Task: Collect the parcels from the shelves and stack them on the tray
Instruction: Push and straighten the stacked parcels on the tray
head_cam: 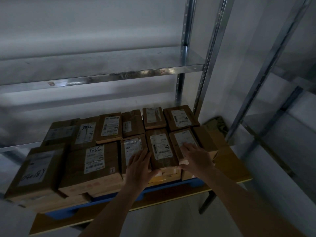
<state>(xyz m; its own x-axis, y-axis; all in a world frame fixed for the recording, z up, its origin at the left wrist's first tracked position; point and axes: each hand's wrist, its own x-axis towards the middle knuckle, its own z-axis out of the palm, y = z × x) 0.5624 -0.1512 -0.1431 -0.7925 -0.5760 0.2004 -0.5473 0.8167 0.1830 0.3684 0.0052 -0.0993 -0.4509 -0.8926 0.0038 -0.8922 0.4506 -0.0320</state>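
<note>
The parcels sit packed edge to edge on the blue tray, itself on the counter, probably to keep the stack stable. Left hand and right hand flank one front-row parcel, fingers spread flat, thumbs along its near edge.

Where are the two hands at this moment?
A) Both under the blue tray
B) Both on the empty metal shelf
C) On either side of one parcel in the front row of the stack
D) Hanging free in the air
C: the left hand and right hand lie flat against the two sides of one labelled parcel in the front row.
</note>
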